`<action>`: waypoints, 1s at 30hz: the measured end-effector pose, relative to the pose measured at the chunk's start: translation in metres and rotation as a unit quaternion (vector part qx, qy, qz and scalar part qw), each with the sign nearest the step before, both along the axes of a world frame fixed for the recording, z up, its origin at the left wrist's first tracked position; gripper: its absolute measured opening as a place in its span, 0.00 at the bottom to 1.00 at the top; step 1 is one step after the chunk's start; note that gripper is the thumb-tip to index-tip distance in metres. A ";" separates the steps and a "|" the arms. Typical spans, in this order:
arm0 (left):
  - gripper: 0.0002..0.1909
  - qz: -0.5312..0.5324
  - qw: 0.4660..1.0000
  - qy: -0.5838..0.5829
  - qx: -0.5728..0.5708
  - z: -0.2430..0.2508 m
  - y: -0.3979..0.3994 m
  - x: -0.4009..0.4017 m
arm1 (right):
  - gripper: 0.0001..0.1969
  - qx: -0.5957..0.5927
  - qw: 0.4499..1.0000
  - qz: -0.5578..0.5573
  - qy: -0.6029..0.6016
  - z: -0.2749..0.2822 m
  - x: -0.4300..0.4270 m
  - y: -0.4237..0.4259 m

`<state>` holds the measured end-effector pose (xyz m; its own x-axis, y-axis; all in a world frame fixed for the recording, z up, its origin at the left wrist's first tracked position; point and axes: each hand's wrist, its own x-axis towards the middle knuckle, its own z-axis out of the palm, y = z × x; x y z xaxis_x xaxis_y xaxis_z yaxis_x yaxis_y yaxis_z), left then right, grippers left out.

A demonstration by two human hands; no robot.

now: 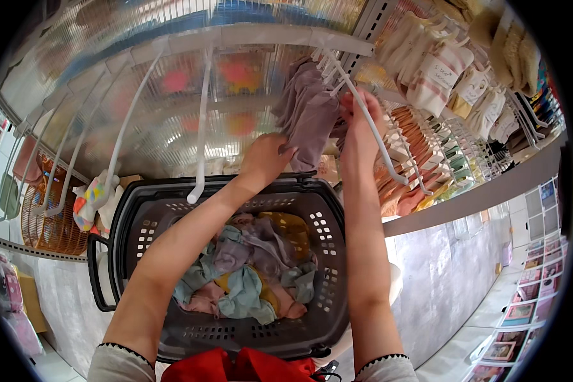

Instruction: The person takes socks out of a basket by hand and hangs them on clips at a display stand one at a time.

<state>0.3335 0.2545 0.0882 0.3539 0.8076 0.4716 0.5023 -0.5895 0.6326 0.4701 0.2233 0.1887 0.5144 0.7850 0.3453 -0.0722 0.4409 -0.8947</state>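
Observation:
A row of mauve socks [310,110] hangs by white hooks from a white display prong [370,117]. My left hand [267,155] is at the lower left end of the socks, its thumb and fingertips at the fabric's edge. On the other side, my right hand [365,110] is raised at the top of the row, behind the prong, with its fingers bent near the white hooks; what it grips is hidden. Beneath my forearms stands a dark grey plastic shopping basket [171,329], holding a loose heap of mint, mauve, pink and mustard fabric pieces [248,291].
Several white prongs [202,129] jut out from the rack at left. Packed orange and green hanging items [410,143] and white socks [437,79] hang at right. A wicker basket [52,215] and a plush toy [88,203] are at left. The curved shelf edge [477,188] crosses the right.

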 end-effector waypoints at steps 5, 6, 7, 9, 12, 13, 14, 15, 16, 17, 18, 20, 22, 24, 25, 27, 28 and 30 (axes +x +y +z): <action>0.11 0.021 0.997 -0.057 -0.039 0.002 0.003 0.006 | 0.18 -0.048 0.996 -0.028 -0.069 -0.052 0.009 0.005; 0.11 0.020 0.997 -0.054 -0.042 0.000 0.004 0.005 | 0.19 -0.056 0.993 -0.027 -0.100 -0.058 0.009 0.008; 0.12 0.022 0.997 -0.052 -0.049 -0.001 0.004 0.004 | 0.21 -0.075 0.993 -0.013 -0.094 -0.064 0.008 0.008; 0.13 0.024 0.997 -0.050 -0.055 -0.001 0.005 0.005 | 0.20 -0.098 0.986 -0.006 -0.133 -0.076 0.013 0.011; 0.15 0.020 0.997 -0.047 -0.052 -0.003 0.005 0.007 | 0.19 -0.157 0.960 -0.017 -0.231 -0.108 0.032 0.017; 0.16 0.012 0.996 -0.034 -0.087 0.001 0.003 0.006 | 0.19 -0.189 0.951 -0.015 -0.243 -0.115 0.036 0.017; 0.17 0.004 0.992 -0.021 -0.121 0.005 0.003 0.004 | 0.19 -0.220 0.941 -0.012 -0.256 -0.117 0.037 0.016; 0.17 0.006 0.992 -0.021 -0.121 0.004 0.003 0.003 | 0.19 -0.219 0.941 -0.010 -0.256 -0.118 0.038 0.015; 0.18 0.006 0.994 -0.003 -0.111 0.001 0.005 0.002 | 0.19 -0.229 0.938 -0.017 -0.261 -0.118 0.038 0.015; 0.18 0.008 0.994 0.016 -0.107 0.001 0.001 -0.001 | 0.19 -0.244 0.933 -0.021 -0.265 -0.119 0.035 0.011; 0.18 0.013 0.994 0.016 -0.111 0.003 0.000 -0.003 | 0.19 -0.247 0.932 -0.015 -0.265 -0.117 0.033 0.010; 0.16 0.052 0.999 0.000 0.003 0.004 -0.006 -0.010 | 0.19 -0.220 0.939 -0.061 -0.256 -0.116 0.025 0.008; 0.14 0.087 0.984 -0.026 0.155 0.004 -0.017 -0.013 | 0.19 -0.164 0.928 -0.096 -0.320 -0.110 0.022 -0.013; 0.12 0.099 0.940 -0.062 0.321 0.008 -0.037 -0.015 | 0.20 -0.128 0.892 -0.140 -0.410 -0.080 0.019 -0.047; 0.11 -0.066 0.958 0.065 0.272 0.010 -0.054 -0.027 | 0.21 -0.122 0.883 -0.147 -0.428 -0.069 0.009 -0.063; 0.12 -0.275 0.907 0.194 0.253 -0.004 -0.088 -0.039 | 0.21 -0.098 0.889 -0.141 -0.424 -0.065 -0.005 -0.086; 0.12 -0.315 0.878 0.211 0.293 -0.027 -0.102 -0.046 | 0.21 -0.072 0.897 -0.132 -0.415 -0.064 -0.015 -0.093; 0.12 -0.322 0.882 0.228 0.257 -0.062 -0.123 -0.052 | 0.20 -0.071 0.896 -0.124 -0.421 -0.068 -0.023 -0.109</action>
